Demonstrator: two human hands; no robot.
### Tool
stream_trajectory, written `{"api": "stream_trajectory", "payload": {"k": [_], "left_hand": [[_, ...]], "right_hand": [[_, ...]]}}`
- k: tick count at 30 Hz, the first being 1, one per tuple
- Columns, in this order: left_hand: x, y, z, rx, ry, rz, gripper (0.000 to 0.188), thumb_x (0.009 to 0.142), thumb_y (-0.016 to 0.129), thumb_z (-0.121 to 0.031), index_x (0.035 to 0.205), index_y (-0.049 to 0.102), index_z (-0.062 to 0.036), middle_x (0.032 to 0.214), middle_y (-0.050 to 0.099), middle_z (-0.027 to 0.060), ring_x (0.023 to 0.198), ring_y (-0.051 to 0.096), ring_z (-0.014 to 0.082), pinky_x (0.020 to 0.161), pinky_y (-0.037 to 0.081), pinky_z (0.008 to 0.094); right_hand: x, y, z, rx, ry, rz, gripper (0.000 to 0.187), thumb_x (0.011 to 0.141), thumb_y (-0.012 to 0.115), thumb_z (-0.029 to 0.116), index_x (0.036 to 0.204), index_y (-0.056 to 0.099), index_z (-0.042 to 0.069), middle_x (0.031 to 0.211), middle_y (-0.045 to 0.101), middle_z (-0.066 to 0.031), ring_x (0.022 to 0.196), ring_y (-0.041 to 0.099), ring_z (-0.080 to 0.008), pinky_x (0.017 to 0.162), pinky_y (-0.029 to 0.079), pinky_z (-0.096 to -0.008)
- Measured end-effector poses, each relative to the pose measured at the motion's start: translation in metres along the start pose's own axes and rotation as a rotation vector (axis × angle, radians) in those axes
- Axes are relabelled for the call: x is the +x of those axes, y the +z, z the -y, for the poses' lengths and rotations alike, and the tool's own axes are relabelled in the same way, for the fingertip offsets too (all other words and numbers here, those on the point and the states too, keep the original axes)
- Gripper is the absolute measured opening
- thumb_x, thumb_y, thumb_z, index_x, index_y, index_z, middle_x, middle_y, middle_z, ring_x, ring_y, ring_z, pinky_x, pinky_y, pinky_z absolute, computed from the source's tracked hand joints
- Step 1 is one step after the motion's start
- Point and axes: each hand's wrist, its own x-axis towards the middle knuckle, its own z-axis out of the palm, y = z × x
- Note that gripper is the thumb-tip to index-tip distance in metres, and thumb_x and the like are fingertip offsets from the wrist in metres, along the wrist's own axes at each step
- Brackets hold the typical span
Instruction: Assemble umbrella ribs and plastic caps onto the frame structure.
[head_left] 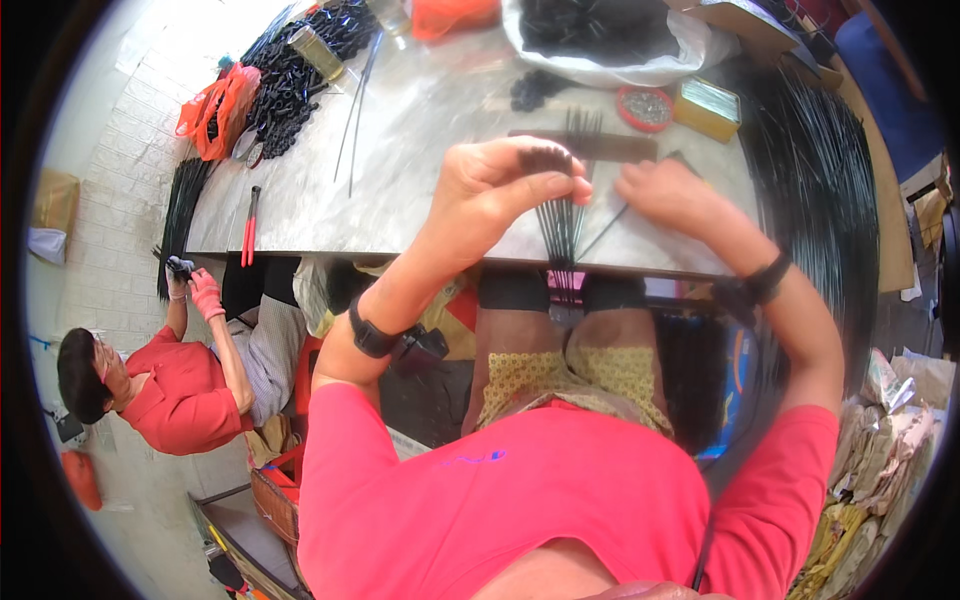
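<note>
My left hand (510, 190) is closed over the table's near side, thumb and fingers pinching a fanned bundle of thin dark metal rods (562, 235) that look like umbrella ribs. Their lower ends come together past the table edge, and their upper ends stick out above my fingers. Right beside it, my right hand (675, 195) is closed and slightly blurred. One thin dark rod (604, 232) slants from its fingers down toward the bundle. Behind both hands lies a flat brown bar (620, 147), crossed by the rods' upper ends.
A red round tub (645, 108) of small metal parts and a yellow box (707, 108) stand behind my right hand. Long dark rods (815, 190) pile at the right. Red-handled pliers (249, 232) lie left, near black parts (290, 95). A gloved co-worker (185, 390) sits at left.
</note>
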Motion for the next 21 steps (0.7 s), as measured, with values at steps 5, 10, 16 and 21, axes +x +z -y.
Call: {"api": "stream_trajectory", "payload": {"k": [5, 10, 16, 21], "left_hand": [[0.003, -0.003, 0.003, -0.047, -0.013, 0.006, 0.013, 0.089, 0.066, 0.0, 0.101, 0.069, 0.005, 0.09, 0.073, 0.0157, 0.087, 0.072, 0.0231, 0.083, 0.057, 0.0343], [0.002, -0.006, 0.005, -0.065, -0.014, -0.013, 0.014, 0.089, 0.067, 0.0, 0.101, 0.069, 0.005, 0.09, 0.073, 0.0157, 0.086, 0.072, 0.0236, 0.082, 0.057, 0.0346], [0.007, -0.01, 0.007, -0.065, -0.006, -0.007, 0.014, 0.089, 0.067, -0.001, 0.101, 0.069, 0.005, 0.09, 0.073, 0.0156, 0.086, 0.072, 0.0238, 0.082, 0.057, 0.0349], [0.007, -0.009, 0.007, -0.063, 0.004, -0.011, 0.013, 0.089, 0.067, -0.001, 0.1, 0.069, 0.0048, 0.09, 0.073, 0.0154, 0.085, 0.072, 0.0236, 0.081, 0.057, 0.0349]], "right_hand": [[0.0, -0.002, -0.006, -0.008, -0.13, -0.071, 0.01, 0.082, 0.058, 0.008, 0.09, 0.057, 0.003, 0.087, 0.058, -0.0104, 0.083, 0.064, -0.0271, 0.065, 0.054, -0.0371], [-0.002, -0.004, -0.009, -0.013, 0.064, 0.084, 0.012, 0.08, 0.059, 0.008, 0.09, 0.059, 0.003, 0.086, 0.059, -0.0084, 0.085, 0.064, -0.0263, 0.067, 0.054, -0.0373], [-0.005, -0.008, -0.014, 0.016, -0.092, 0.068, 0.014, 0.077, 0.062, 0.007, 0.09, 0.059, 0.003, 0.085, 0.06, -0.0087, 0.087, 0.065, -0.026, 0.067, 0.054, -0.0374], [0.0, -0.01, -0.009, -0.044, -0.109, 0.075, 0.013, 0.078, 0.061, 0.007, 0.091, 0.058, 0.004, 0.085, 0.059, -0.0085, 0.085, 0.065, -0.0253, 0.066, 0.054, -0.0364]]}}
